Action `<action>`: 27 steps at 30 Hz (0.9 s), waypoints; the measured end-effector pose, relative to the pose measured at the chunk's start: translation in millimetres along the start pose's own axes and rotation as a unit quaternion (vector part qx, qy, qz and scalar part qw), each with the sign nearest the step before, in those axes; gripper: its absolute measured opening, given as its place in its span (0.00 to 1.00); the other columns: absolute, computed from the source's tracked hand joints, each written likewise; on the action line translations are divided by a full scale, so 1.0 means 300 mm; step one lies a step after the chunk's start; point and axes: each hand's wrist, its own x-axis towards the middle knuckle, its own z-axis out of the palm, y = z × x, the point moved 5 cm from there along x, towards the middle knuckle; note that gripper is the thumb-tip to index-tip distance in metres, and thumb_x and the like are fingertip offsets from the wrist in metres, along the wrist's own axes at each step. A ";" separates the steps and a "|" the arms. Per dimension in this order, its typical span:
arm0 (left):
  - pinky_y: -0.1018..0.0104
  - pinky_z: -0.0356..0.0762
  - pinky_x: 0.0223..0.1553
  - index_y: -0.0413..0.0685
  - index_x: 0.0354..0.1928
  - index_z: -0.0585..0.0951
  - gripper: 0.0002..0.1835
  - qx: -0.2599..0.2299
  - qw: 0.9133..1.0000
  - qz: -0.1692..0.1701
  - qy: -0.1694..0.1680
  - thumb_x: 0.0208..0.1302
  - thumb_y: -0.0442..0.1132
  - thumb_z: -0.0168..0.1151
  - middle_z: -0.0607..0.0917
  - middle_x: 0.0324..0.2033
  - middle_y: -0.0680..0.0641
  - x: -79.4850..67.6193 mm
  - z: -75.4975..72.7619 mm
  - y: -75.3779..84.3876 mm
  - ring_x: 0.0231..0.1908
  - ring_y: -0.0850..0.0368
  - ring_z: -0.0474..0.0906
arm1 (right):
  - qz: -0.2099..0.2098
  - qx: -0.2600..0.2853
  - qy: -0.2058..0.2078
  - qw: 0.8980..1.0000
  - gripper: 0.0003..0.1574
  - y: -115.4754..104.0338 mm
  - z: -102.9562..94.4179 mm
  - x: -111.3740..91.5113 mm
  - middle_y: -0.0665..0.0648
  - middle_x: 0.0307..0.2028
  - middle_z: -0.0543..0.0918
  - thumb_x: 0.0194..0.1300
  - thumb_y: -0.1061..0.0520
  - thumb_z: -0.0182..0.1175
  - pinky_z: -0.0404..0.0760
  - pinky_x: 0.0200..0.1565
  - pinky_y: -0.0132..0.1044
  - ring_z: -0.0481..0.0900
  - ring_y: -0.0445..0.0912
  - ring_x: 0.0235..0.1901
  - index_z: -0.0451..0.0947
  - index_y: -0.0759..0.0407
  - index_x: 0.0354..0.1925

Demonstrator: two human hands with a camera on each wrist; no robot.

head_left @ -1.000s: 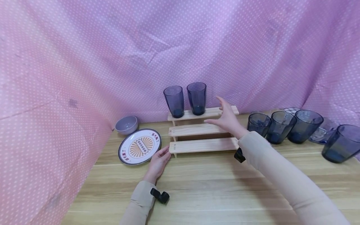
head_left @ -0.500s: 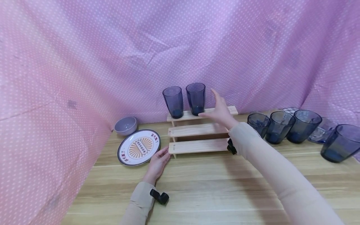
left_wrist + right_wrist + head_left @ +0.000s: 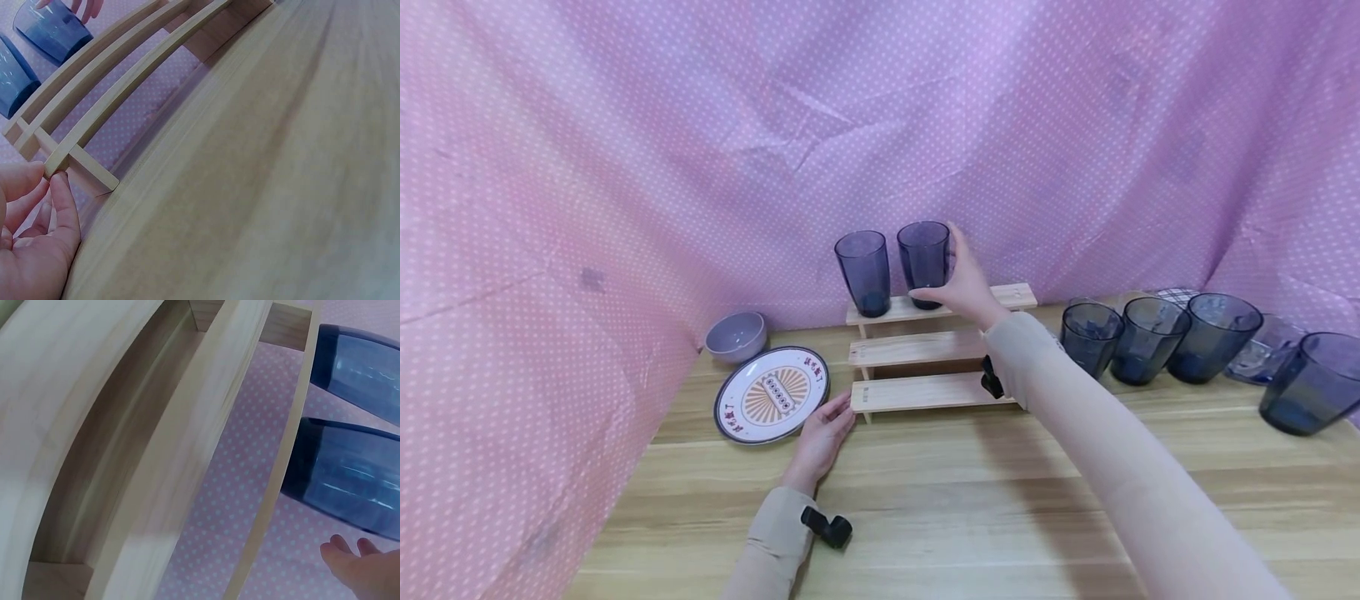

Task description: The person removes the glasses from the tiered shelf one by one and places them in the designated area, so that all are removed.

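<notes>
In the head view my left hand (image 3: 822, 435) is at the left end of a three-tier wooden rack (image 3: 934, 393). The left wrist view shows its thumb and index finger pinching the corner of the lowest board (image 3: 94, 128). Two tinted blue-purple glasses stand upright on the top tier: a left glass (image 3: 863, 275) and a right glass (image 3: 922, 254). My right hand (image 3: 966, 287) is spread beside the right glass, thumb across the front near its base. In the right wrist view, its fingers (image 3: 342, 559) lie close to that glass (image 3: 350, 475), with a small gap visible.
Several more tinted glasses (image 3: 1150, 342) stand right of the rack on the wooden table (image 3: 910, 508). To the left are a white patterned plate (image 3: 775, 392) and a grey-purple bowl (image 3: 735, 336). A pink dotted cloth (image 3: 737, 167) hangs behind.
My right hand has moved left along the top tier, from the space right of the glasses to around the right glass. My left hand stays at the rack's end.
</notes>
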 end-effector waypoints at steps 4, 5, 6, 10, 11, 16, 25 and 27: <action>0.78 0.76 0.49 0.29 0.66 0.62 0.26 0.005 1.000 -0.001 -0.002 0.65 0.23 0.48 0.73 0.46 0.49 -0.004 0.000 -0.001 0.45 0.66 0.72 | -0.001 0.021 -0.001 1.000 0.75 -0.001 0.017 0.003 0.65 0.70 0.56 0.46 0.53 0.76 0.62 0.68 0.51 0.58 0.57 0.68 0.32 0.46 0.74; 0.78 0.76 0.49 0.29 0.65 0.62 0.26 0.005 1.000 -0.001 -0.003 0.65 0.23 0.48 0.73 0.46 0.49 -0.005 -0.001 -0.001 0.45 0.66 0.72 | 0.000 0.025 -0.001 1.000 0.76 0.000 0.021 0.004 0.65 0.70 0.55 0.46 0.53 0.76 0.61 0.68 0.51 0.58 0.57 0.68 0.31 0.46 0.74; 0.78 0.76 0.49 0.29 0.66 0.62 0.26 0.005 1.000 -0.001 -0.004 0.65 0.23 0.48 0.73 0.46 0.49 -0.005 -0.001 -0.001 0.45 0.66 0.72 | 0.001 0.026 -0.001 1.000 0.76 0.000 0.024 0.004 0.64 0.71 0.55 0.46 0.53 0.76 0.60 0.69 0.50 0.57 0.57 0.69 0.30 0.46 0.74; 0.79 0.75 0.49 0.27 0.66 0.61 0.25 0.005 1.000 0.005 -0.011 0.67 0.24 0.48 0.72 0.45 0.50 -0.008 -0.001 0.003 0.45 0.66 0.70 | 0.003 0.027 0.012 1.000 0.76 0.001 0.033 0.008 0.65 0.71 0.53 0.46 0.53 0.76 0.57 0.70 0.51 0.55 0.58 0.69 0.30 0.47 0.74; 0.79 0.75 0.49 0.27 0.66 0.60 0.25 0.003 1.000 0.005 -0.011 0.67 0.24 0.48 0.72 0.45 0.50 -0.008 -0.002 0.004 0.45 0.67 0.70 | 0.002 0.028 0.018 0.999 0.76 0.002 0.035 0.010 0.65 0.71 0.53 0.46 0.53 0.76 0.57 0.70 0.51 0.55 0.58 0.69 0.31 0.47 0.74; 0.79 0.75 0.48 0.27 0.66 0.60 0.26 0.000 1.000 0.009 -0.010 0.66 0.24 0.48 0.71 0.44 0.50 -0.008 -0.004 0.007 0.45 0.66 0.70 | -0.017 0.032 0.056 0.998 0.75 0.020 0.056 0.029 0.63 0.72 0.53 0.44 0.55 0.77 0.57 0.70 0.49 0.54 0.56 0.70 0.34 0.47 0.73; 0.77 0.76 0.50 0.28 0.66 0.61 0.25 -0.003 1.000 0.001 -0.002 0.66 0.24 0.47 0.71 0.43 0.51 -0.006 0.001 0.001 0.45 0.66 0.70 | -0.016 0.029 0.104 0.994 0.68 0.046 0.075 0.031 0.59 0.72 0.53 0.49 0.56 0.74 0.61 0.69 0.48 0.57 0.56 0.69 0.38 0.42 0.72; 0.78 0.76 0.49 0.28 0.66 0.61 0.25 -0.008 1.000 0.002 -0.004 0.66 0.24 0.48 0.71 0.43 0.51 -0.007 0.002 0.000 0.44 0.66 0.70 | -0.016 0.020 0.106 0.994 0.67 0.051 0.072 0.028 0.60 0.71 0.56 0.49 0.55 0.74 0.63 0.68 0.49 0.58 0.57 0.68 0.38 0.41 0.72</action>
